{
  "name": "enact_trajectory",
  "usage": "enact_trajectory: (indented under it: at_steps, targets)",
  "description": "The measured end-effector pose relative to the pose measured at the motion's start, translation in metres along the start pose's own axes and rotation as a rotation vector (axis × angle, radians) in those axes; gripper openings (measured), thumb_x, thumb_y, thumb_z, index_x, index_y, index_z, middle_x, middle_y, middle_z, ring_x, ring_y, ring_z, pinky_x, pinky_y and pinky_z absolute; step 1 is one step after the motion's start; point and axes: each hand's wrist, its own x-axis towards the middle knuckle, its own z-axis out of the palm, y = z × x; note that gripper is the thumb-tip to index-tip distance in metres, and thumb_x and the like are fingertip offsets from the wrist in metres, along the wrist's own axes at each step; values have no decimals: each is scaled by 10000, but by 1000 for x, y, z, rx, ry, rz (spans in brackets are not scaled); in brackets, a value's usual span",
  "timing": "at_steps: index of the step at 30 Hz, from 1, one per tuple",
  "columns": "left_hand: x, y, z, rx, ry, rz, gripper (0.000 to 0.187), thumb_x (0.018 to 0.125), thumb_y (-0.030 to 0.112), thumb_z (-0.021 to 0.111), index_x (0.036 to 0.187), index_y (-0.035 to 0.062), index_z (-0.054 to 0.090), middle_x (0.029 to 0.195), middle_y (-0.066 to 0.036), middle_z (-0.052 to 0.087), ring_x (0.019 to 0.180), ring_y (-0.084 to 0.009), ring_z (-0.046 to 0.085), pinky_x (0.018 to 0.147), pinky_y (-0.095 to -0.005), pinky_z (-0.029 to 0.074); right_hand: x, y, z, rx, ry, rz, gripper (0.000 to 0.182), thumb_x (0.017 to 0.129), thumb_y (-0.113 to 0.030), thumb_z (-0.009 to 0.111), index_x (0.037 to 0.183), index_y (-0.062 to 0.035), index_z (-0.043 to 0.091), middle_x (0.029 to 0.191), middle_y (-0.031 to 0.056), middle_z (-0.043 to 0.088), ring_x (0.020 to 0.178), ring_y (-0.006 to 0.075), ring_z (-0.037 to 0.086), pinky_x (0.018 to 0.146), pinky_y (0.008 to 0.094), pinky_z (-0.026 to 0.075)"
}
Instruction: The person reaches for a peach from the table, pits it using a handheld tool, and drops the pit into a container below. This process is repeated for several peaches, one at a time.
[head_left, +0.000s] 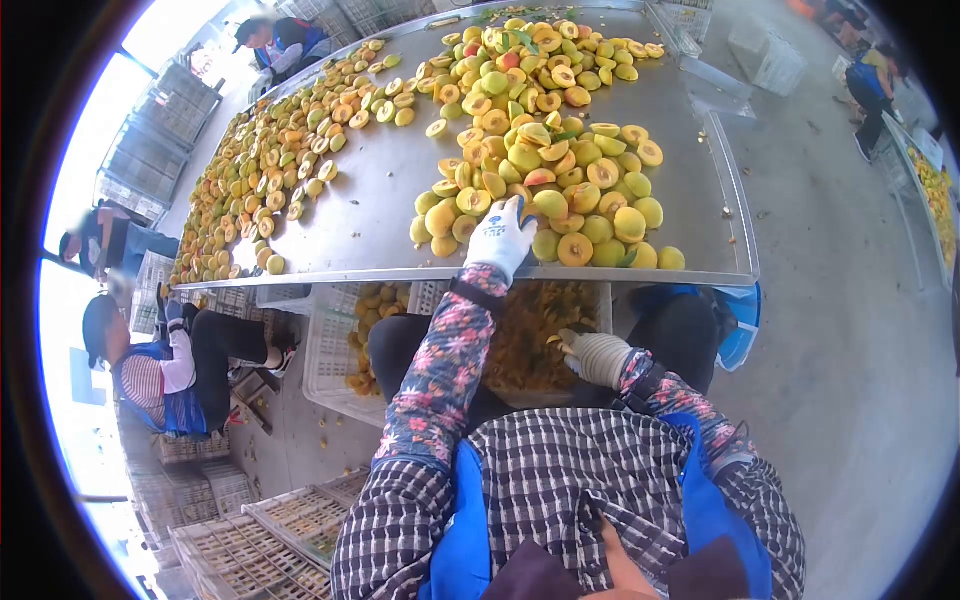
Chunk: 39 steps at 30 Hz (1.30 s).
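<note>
Halved yellow-green fruits [525, 160] lie heaped on the metal table [385, 200], many with the cut face up. My left hand [502, 236], in a white glove, reaches over the table's near edge and touches the front of the heap. Its fingertips are partly hidden among the fruits, so its grip is unclear. Below the edge, my right hand [597, 357], in a grey-white glove, is closed, with a small yellowish piece at its fingertips. It is over a crate [548, 330] of brownish-yellow pieces between my knees.
More halves [300, 150] spread over the table's left side. A white crate [325, 350] of fruit stands by my left knee, a blue container [740, 325] by my right. A seated person [150, 375] is at left; other people work farther off. Stacked crates [270, 540] stand behind left.
</note>
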Motion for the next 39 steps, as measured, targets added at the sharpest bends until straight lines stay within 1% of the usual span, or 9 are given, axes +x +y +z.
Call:
enact_trajectory:
  at_steps: [8,12,14,15,19,26,33,36,39]
  targets:
    - [27,13,8,148,-201,-152,556,758,322,737,1216,78,538,1120,-167,633,1072,-316,604,910,-403,489,-2,1,-3,33,180,2,448,897,-231,557,1275,-29,426,815,230,657,798,397,647,708,467,507]
    - [6,-8,-5,-197,-126,-204,480,744,271,747,1129,21,605,1065,-167,666,1007,-258,638,866,-352,501,4,9,8,-12,200,-12,567,897,-216,554,1390,-41,335,918,263,656,865,407,641,764,466,506]
    - [-11,-22,-13,-1215,-63,-415,399,793,181,728,1152,61,602,1030,-60,662,933,-174,637,776,-295,523,12,25,24,158,422,-229,626,898,-216,551,1436,-36,286,1047,269,642,936,420,626,821,463,497]
    - [-19,-27,-14,-1461,13,-475,364,818,159,706,1156,92,586,1072,-46,633,981,-195,624,793,-330,526,0,8,0,237,256,-46,612,900,-213,553,1423,-24,295,1125,238,634,964,431,618,836,458,497]
    - [-52,-15,-24,-2223,0,-444,425,850,110,631,1231,-1,477,1194,-163,578,1118,-327,579,1002,-486,487,-4,-22,-32,329,412,-201,498,933,-262,563,1316,-2,381,941,220,659,841,391,650,737,416,510]
    - [-72,8,-12,-2288,-95,-366,380,959,337,558,1197,44,512,1163,-154,586,1037,-316,602,931,-454,515,8,-57,-61,635,666,-358,332,954,-267,564,1145,-8,487,771,165,605,685,357,607,649,401,468]
    - [-76,13,2,-2110,-118,-322,507,972,523,449,1176,68,544,1108,-140,623,1011,-329,616,936,-481,499,14,-57,-55,170,803,-233,365,903,-261,612,1161,-62,448,799,203,635,717,427,625,607,494,490]
    - [-79,13,-1,-2212,-178,-318,396,968,378,542,1177,41,540,1114,-137,625,1016,-301,625,939,-432,503,10,-58,-58,188,851,-229,336,903,-265,611,1131,-67,462,788,194,639,708,412,630,601,486,494]
    - [-81,4,12,-1855,-133,-134,404,818,-47,657,1200,-7,530,1126,-126,622,1052,-225,624,929,-326,501,7,-59,-66,118,894,-221,300,906,-281,606,1089,-74,489,786,179,643,690,396,633,588,478,499]
